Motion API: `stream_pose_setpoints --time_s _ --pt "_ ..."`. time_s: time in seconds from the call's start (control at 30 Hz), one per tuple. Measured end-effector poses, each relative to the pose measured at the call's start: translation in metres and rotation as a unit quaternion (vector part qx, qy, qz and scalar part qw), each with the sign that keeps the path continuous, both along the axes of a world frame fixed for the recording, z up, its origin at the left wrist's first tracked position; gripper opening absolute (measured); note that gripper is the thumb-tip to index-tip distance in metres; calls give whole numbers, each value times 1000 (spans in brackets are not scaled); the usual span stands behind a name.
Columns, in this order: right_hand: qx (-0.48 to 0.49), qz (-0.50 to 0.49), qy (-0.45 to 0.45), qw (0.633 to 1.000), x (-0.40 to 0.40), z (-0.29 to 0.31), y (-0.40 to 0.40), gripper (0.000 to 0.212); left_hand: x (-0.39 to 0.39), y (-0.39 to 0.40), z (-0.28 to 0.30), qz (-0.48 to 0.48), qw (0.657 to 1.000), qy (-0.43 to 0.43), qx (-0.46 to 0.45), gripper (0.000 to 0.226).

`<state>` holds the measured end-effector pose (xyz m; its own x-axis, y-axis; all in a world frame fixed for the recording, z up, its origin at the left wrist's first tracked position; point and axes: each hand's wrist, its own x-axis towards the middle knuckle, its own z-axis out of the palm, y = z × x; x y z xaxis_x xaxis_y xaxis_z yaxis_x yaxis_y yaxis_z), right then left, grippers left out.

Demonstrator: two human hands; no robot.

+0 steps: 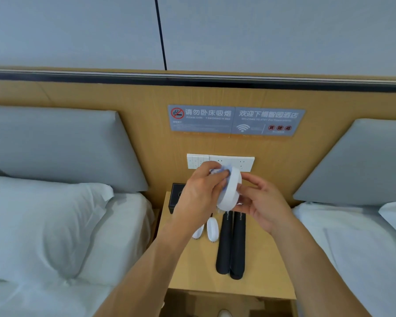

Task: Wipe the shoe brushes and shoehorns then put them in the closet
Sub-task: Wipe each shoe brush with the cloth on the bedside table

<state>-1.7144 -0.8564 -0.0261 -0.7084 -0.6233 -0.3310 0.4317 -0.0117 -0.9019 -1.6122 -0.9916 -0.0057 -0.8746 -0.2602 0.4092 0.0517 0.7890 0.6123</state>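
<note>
While our right hand pinches the white brush above the nightstand, our left hand grips the cloth; we risk dropping it onto the shoehorns.

The left grip covers most of the wiping cloth and part of one small white brush. The black box at the counter's back left corner is half hidden. Small print on the wall sign is blurred.

Nightstand sits between two beds. On it: two shoehorns side by side, two small brushes just left of them, a box behind. Both hands hold another brush above.
</note>
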Motion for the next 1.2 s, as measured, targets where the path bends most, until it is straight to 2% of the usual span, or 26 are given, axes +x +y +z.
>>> stream_pose_setpoints --time_s 0.27,0.5,0.8,1.03,1.1,1.2 --pt "-2 -1 -40 999 -10 9 -2 24 18 -15 19 -105 993 -37 -33 14" --pt "2 60 -29 998 -5 20 -1 25 35 -31 32 -151 986 -67 27 11" --pt "3 95 -36 995 9 20 -2 32 20 -34 29 -42 997 -55 25 15" --pt "-13 45 -68 997 15 14 -5 25 5 -9 16 108 991 -6 73 12" --pt "-3 14 -79 997 16 13 -4 25 4 -5 12 113 990 -13 85 15" --pt "7 -41 -96 994 15 13 -1 25 9 -6 6 52 992 -38 112 22"
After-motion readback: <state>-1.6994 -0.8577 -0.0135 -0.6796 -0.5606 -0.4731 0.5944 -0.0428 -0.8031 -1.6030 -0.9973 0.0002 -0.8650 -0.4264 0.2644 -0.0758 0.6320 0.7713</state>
